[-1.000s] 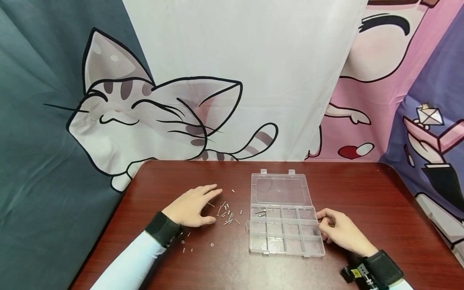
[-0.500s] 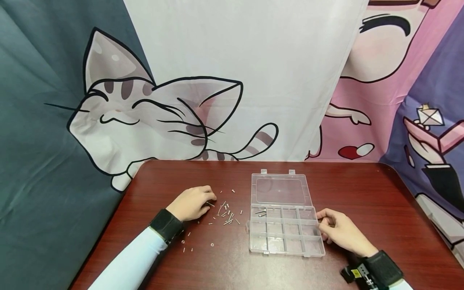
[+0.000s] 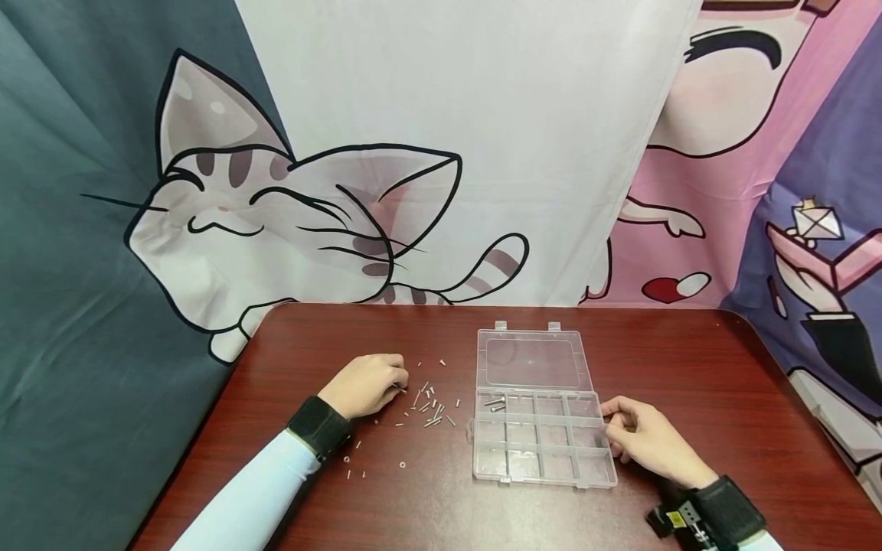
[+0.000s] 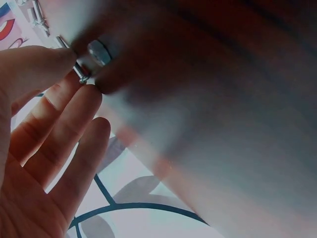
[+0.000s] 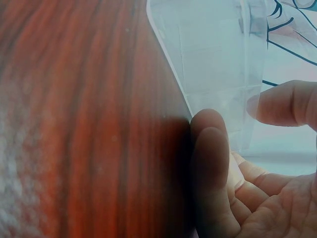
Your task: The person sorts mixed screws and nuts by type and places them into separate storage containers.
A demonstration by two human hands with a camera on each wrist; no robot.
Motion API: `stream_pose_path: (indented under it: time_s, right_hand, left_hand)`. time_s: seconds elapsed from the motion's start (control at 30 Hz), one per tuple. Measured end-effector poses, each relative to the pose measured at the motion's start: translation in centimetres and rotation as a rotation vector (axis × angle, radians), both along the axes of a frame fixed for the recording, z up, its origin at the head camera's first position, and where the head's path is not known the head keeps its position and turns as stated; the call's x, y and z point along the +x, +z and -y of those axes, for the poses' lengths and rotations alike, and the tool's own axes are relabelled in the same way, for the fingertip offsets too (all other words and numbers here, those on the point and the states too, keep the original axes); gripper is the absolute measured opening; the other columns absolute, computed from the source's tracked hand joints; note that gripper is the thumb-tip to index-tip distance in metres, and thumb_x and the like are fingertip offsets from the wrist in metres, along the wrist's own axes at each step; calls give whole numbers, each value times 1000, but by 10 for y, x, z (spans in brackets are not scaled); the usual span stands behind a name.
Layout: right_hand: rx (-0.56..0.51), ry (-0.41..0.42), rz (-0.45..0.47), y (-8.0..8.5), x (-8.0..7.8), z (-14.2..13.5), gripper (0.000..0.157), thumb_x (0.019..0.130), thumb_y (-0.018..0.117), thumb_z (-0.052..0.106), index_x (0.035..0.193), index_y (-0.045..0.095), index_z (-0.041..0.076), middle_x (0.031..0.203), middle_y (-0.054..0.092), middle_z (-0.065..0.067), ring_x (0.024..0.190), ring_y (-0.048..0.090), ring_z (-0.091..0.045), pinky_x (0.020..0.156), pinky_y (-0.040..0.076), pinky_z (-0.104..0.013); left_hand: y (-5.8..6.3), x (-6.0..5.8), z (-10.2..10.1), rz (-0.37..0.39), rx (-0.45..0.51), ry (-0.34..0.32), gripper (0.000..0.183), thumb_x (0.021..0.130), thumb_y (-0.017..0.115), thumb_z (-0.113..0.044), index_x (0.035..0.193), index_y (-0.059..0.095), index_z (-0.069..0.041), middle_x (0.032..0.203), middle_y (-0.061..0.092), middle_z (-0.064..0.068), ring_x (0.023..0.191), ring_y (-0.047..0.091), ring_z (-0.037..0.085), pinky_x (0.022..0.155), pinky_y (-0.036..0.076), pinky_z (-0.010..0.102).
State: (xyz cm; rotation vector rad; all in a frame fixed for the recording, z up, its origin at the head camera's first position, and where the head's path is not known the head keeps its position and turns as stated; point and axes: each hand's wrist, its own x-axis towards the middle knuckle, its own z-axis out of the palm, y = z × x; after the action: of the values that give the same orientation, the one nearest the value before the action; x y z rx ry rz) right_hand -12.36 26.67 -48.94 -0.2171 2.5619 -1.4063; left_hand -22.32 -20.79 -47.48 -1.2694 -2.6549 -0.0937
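Observation:
At the left of the scattered hardware, my left hand (image 3: 365,385) pinches a small metal screw (image 4: 79,71) between thumb and fingertips. Its other fingers extend in the left wrist view, and a shiny metal piece (image 4: 100,53) shows just beyond the fingertips. Several loose screws (image 3: 434,413) lie on the table right of that hand. A clear plastic compartment box (image 3: 544,480) lies with its lid (image 3: 534,360) folded back. Screws (image 3: 494,402) rest in its far-left compartment. My right hand (image 3: 648,440) grips the box's right edge with thumb and fingers.
Small nuts (image 3: 403,464) and short metal pieces (image 3: 355,474) are spread nearer the front of the dark red wooden table (image 3: 413,513). A printed cat curtain (image 3: 276,229) hangs right behind the table's back edge.
My left hand, spread over the hardware a second ago, has drawn its fingers together onto a screw at the left of the pile. My right hand and the box stay in place.

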Motion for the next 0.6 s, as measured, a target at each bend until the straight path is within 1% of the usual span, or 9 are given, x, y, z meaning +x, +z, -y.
stream_pose_path:
  time_s: [0.17, 0.3, 0.4, 0.6]
  right_hand:
    - [0, 2, 9, 0, 0, 0, 27, 91, 60, 12, 113, 58, -4, 67, 57, -5, 59, 58, -15, 54, 52, -34]
    - [4, 4, 2, 0, 0, 0, 27, 91, 60, 12, 113, 58, -4, 68, 57, -6, 59, 58, -15, 54, 52, -35]
    - [4, 0, -3, -1, -1, -1, 27, 91, 60, 12, 112, 59, -4, 68, 57, -6, 59, 58, -15, 54, 52, -35]
    - [6, -2, -5, -3, -1, -1, 27, 91, 59, 11, 113, 58, -4, 68, 57, -5, 59, 58, -15, 53, 52, -35]
  left_hand:
    - [0, 0, 0, 5, 2, 1, 13, 81, 68, -12, 79, 67, -25, 81, 48, -13, 73, 53, 5, 68, 48, 26]
    - [1, -1, -2, 10, -10, 3, 15, 80, 65, -13, 75, 60, -26, 78, 44, -14, 69, 48, 4, 65, 46, 25]
    - [1, -2, -2, -1, -29, 7, 17, 77, 63, -14, 72, 55, -27, 76, 41, -14, 67, 45, 4, 63, 44, 24]
    - [0, -5, -3, -13, -43, 5, 19, 68, 65, -14, 68, 49, -27, 73, 40, -13, 63, 46, 6, 59, 44, 26]
